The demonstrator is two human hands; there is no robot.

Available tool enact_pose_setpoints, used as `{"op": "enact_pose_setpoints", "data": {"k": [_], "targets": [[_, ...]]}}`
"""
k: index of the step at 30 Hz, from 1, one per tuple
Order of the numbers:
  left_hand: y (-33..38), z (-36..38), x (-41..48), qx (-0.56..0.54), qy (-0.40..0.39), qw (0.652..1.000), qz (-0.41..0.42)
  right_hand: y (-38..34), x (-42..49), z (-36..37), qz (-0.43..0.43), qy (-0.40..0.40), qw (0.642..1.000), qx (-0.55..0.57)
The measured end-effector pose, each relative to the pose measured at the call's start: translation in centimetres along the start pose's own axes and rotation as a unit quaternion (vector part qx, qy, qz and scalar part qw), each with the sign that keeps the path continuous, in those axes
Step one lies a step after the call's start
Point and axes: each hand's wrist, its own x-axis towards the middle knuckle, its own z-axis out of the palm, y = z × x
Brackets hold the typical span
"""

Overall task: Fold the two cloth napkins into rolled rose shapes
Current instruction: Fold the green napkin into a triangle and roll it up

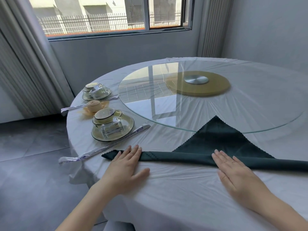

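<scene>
One napkin looks finished to me: the beige rose (95,105) sits at the far left between two place settings, so the dark green napkin (215,139) near the table's front edge is the job in hand. It lies as a triangle with its long edge rolled into a band, its tip seeming to reach onto the glass turntable (150,97). My left hand (126,165) rests flat on the band's left end, fingers straight and close together, thumb splayed on the cloth; my right hand (233,170) lies flat across the band further right, fingers straight and close. I judge the roll needs both palms pushing forward evenly, so the band stays one width. Purple print runs along the chopstick wrapper (106,147), too small to read
</scene>
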Motion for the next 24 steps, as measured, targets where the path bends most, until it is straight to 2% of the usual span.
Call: {"op": "enact_pose_setpoints", "data": {"k": [2, 4, 5, 7, 9, 11, 16, 19, 21, 24], "targets": [[0.8, -0.6, 0.1, 0.002, -0.016, 0.999, -0.033, -0.1, -0.1, -0.1, 0.0, 0.003, 1.0, 0.003], [2.2, -1.0, 0.4, 0.024, 0.003, 0.998, -0.049, -0.2, -0.1, -0.1, -0.002, 0.007, 1.0, 0.0], [3.2, -1.1, 0.5, 0.047, 0.039, 0.998, -0.028, -0.2, -0.2, -0.1, -0.001, 0.008, 1.0, -0.003], [5.7, -0.8, 0.7, 0.072, 0.134, 0.986, 0.069, -0.1, -0.1, -0.1, -0.002, 0.008, 1.0, 0.006], [8.4, 0.0, 1.2, 0.034, 0.197, 0.962, 0.187, 0.0, -0.1, -0.2, -0.005, 0.002, 1.0, 0.011], [10.8, 0.2, 2.1, -0.017, 0.18, 0.956, 0.23, 0.1, 0.0, -0.3, -0.01, -0.003, 1.0, 0.007], [12.6, 0.8, 4.7, -0.057, 0.111, 0.972, 0.201, 0.6, -0.1, -1.5, -0.031, -0.004, 0.998, 0.054], [12.6, 0.8, 5.3, -0.082, 0.118, 0.972, 0.183, 3.3, -1.1, -2.2, 0.009, 0.06, 0.994, 0.094], [12.5, 0.9, 5.6, -0.088, 0.121, 0.971, 0.188, 5.2, -1.9, -2.6, 0.061, 0.118, 0.986, 0.098], [12.2, 1.3, 5.7, -0.08, 0.141, 0.965, 0.205, 6.8, -2.7, -2.7, 0.107, 0.165, 0.976, 0.091]]}}
